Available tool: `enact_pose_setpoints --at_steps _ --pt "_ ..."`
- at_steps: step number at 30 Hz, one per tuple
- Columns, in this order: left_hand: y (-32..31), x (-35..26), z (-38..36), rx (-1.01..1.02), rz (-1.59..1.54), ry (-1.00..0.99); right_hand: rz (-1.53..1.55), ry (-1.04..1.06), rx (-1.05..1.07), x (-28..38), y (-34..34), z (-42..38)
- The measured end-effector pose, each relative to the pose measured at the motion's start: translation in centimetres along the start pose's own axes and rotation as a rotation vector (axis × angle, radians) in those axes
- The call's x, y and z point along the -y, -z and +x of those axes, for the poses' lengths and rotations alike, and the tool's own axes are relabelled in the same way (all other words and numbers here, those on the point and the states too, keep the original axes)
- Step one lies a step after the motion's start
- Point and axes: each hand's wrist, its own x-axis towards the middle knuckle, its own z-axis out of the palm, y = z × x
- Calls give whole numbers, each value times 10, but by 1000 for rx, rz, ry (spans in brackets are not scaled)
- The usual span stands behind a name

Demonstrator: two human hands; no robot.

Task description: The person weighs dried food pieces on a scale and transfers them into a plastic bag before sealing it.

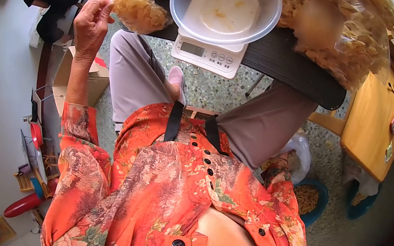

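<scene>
My left hand point(92, 25) is raised at the upper left, thumb and fingers pinched on the edge of a clear plastic bag point(138, 8). Pale yellow, frilly dried pieces fill this bag, which rests by the edge of the black table point(281, 54). My right hand is out of sight; only its floral sleeve point(281, 194) shows, hanging down at my side near a white plastic bag point(302, 155). In front of me a translucent plastic bowl point(267, 13) sits on a white kitchen scale point(207, 57). A few yellowish bits lie in the bowl.
Larger clear bags of the same dried pieces point(350, 57) cover the table's right side. A wooden stool point(371, 132) stands at the right. Blue basins point(325, 200) are on the floor. To the left are a cardboard box point(95, 87) and another person point(56, 14) in dark clothes.
</scene>
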Motion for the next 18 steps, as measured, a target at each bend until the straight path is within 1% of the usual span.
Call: enact_pose_setpoints --at_steps 2,4,9,11,12,14,15,16,17,18 --pt "1 0 0 3 -7 1 4 -8 -1 1 3 -3" --pt "-1 -4 1 -43 -19 -31 5 -18 -2 4 3 -5" --pt "-1 -1 1 -44 -79 -49 33 -43 -5 8 4 -9" --pt "1 1 -1 3 -69 -23 64 -52 -3 9 6 -14" --pt "3 1 -4 10 -78 -26 87 -62 -6 9 8 -16" --pt "3 2 -2 -54 -64 -103 148 -90 -7 5 6 -18" --pt "5 6 -5 -98 37 -151 193 -114 -24 -8 11 -21" --pt "6 3 -9 -94 -6 -116 238 -143 -39 -23 12 -21" --pt "7 7 -12 -78 34 -109 288 -173 -51 -26 10 -22" --pt "9 16 -13 -63 -2 -134 340 -190 -54 -28 5 -18"
